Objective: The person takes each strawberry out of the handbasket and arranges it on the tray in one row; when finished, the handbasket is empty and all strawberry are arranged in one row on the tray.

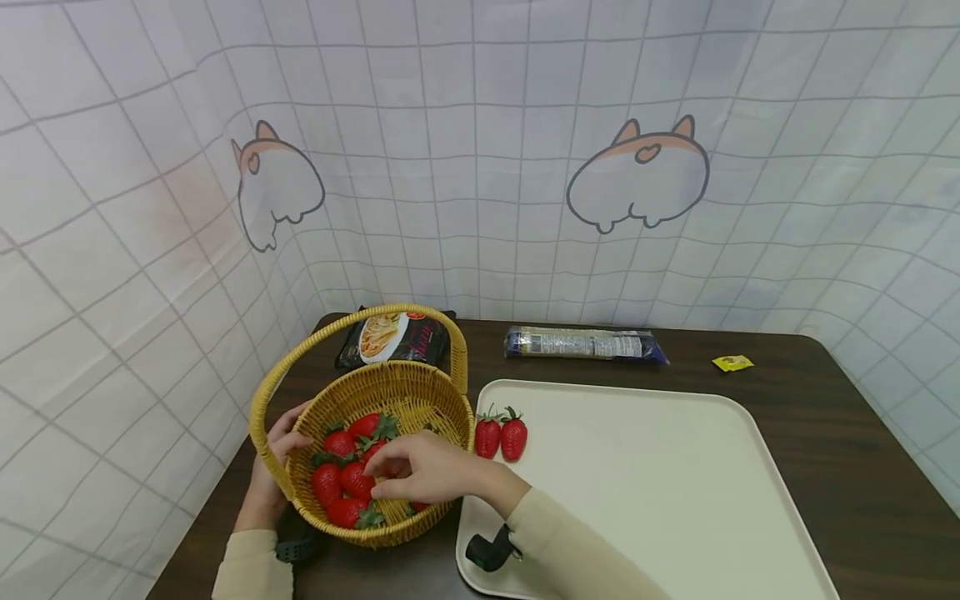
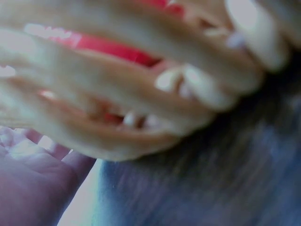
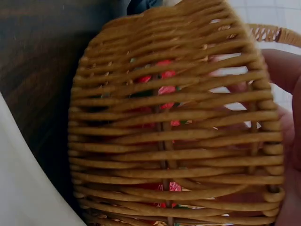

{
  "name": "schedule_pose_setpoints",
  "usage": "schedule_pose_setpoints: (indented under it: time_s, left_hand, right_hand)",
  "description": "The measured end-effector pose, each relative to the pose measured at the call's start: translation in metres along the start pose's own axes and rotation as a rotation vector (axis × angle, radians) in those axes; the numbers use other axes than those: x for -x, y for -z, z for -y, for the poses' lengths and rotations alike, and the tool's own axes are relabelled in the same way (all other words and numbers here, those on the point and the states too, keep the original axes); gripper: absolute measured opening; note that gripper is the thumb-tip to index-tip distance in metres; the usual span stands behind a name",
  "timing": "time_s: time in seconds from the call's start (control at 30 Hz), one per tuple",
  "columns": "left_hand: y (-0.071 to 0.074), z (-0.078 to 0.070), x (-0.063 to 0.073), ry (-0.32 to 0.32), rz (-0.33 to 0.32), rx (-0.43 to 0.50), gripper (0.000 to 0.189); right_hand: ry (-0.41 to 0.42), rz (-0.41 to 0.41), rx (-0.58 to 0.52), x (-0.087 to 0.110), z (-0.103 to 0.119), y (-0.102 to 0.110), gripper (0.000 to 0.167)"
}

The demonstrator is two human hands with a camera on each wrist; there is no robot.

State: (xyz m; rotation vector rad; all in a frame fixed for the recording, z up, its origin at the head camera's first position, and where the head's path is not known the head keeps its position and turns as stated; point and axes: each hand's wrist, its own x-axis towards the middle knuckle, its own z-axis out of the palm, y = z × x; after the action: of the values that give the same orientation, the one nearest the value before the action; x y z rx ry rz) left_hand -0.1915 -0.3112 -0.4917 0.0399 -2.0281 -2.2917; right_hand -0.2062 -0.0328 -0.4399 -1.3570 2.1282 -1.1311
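Note:
A yellow wicker basket (image 1: 375,534) with a tall arched handle holds several red strawberries (image 1: 326,483) with green leaves, mostly in its left half. My left hand (image 1: 272,462) grips the basket's left rim, thumb over the edge and the other fingers along the outside; its palm shows beside the weave in the left wrist view. Over the right rim reaches my right hand (image 1: 423,468), its fingers loosely bent above the strawberries and no fruit visible between thumb and forefinger. Basket weave (image 3: 178,136) partly hides those fingers in the right wrist view.
Right of the basket lies a cream tray (image 1: 637,483) with two strawberries (image 1: 501,437) at its upper left corner. Behind stand a black food packet (image 1: 405,337), a long clear-wrapped package (image 1: 581,343) and a small yellow sachet (image 1: 732,363). A gridded curtain (image 1: 480,167) surrounds the dark table.

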Motion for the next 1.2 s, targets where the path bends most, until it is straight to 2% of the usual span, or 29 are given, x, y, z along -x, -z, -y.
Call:
schedule_pose_setpoints:
  time_s: [0.07, 0.27, 0.37, 0.53, 0.7, 1.03, 1.2]
  left_hand:
    - [0.0, -0.001, -0.001, 0.006, -0.002, -0.001, 0.047]
    - [-0.001, -0.003, 0.0, 0.022, -0.015, 0.006, 0.047]
    - [-0.002, -0.001, 0.003, 0.028, -0.011, 0.021, 0.047]
    - [-0.006, -0.001, 0.006, 0.038, -0.007, 0.026, 0.047]
    - [-0.005, -0.001, 0.006, 0.033, -0.02, 0.015, 0.049]
    - [-0.003, -0.002, 0.002, 0.021, -0.021, -0.013, 0.048]
    - [-0.002, -0.003, 0.002, 0.014, -0.006, 0.001, 0.048]
  right_hand:
    - [-0.017, 0.028, 0.018, -0.004, -0.001, 0.002, 0.033]
    - [-0.126, 0.073, -0.14, -0.012, -0.008, 0.006, 0.032]
    - [-0.15, 0.119, -0.14, -0.014, -0.011, 0.003, 0.032]
    - [-0.138, 0.209, -0.048, -0.015, -0.013, -0.002, 0.034]
    - [-0.105, 0.255, 0.049, -0.019, -0.012, -0.003, 0.035]
    - [-0.124, 0.313, -0.043, -0.02, -0.007, -0.002, 0.035]
    - [-0.133, 0.318, -0.041, -0.02, -0.007, -0.002, 0.035]
